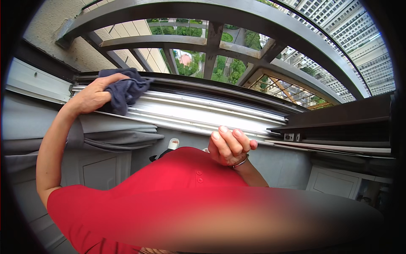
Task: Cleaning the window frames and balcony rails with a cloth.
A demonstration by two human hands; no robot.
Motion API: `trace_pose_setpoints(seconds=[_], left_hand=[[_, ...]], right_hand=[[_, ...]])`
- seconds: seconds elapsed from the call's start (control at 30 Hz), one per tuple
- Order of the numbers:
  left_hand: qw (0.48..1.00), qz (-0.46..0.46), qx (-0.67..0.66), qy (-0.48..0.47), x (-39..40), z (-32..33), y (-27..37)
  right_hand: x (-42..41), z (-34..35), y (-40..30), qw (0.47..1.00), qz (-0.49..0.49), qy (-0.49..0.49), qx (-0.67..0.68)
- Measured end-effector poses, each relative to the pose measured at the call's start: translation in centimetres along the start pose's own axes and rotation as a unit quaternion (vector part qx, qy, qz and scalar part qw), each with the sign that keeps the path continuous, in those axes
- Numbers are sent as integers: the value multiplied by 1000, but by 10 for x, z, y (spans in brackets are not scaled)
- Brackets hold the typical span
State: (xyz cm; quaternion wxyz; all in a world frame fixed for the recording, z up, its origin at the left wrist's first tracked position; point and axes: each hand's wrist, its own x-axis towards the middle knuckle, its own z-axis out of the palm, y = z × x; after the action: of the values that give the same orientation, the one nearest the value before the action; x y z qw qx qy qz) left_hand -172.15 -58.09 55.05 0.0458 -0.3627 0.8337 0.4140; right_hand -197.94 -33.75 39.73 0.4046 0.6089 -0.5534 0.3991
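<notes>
My left hand (95, 93), at the left of the head view, grips a dark blue cloth (128, 90). The cloth lies bunched over the left end of a metal sliding-window track (196, 111), and covers part of its rails. My right hand (230, 146), with a bracelet (241, 161) at its wrist, is raised in front of my red shirt near the inner edge of the track. Its fingers are curled, and no object shows in it.
Beyond the track, a metal guard grille (214, 41) curves over a high drop to trees and buildings. A gray curtain (108, 135) hangs at the left, under my left arm. Dark window frames (342, 111) stand at the right. Cabinet doors (333, 182) show below on the right.
</notes>
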Motion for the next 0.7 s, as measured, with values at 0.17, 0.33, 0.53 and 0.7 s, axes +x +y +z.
trace_pose_setpoints(seconds=[0.17, 0.33, 0.53, 0.7], left_hand=[[996, 7, 70, 62, -1, 5, -8], [974, 208, 93, -1, 45, 67, 56], [923, 362, -105, -75, 84, 130, 120], [886, 445, 95, -86, 102, 129, 129]], right_hand=[[2, -3, 4, 999, -25, -18, -14], [1, -3, 5, 999, -23, -26, 0], [-6, -8, 8, 999, -23, -38, 20], [-3, -14, 10, 996, -45, -67, 47]])
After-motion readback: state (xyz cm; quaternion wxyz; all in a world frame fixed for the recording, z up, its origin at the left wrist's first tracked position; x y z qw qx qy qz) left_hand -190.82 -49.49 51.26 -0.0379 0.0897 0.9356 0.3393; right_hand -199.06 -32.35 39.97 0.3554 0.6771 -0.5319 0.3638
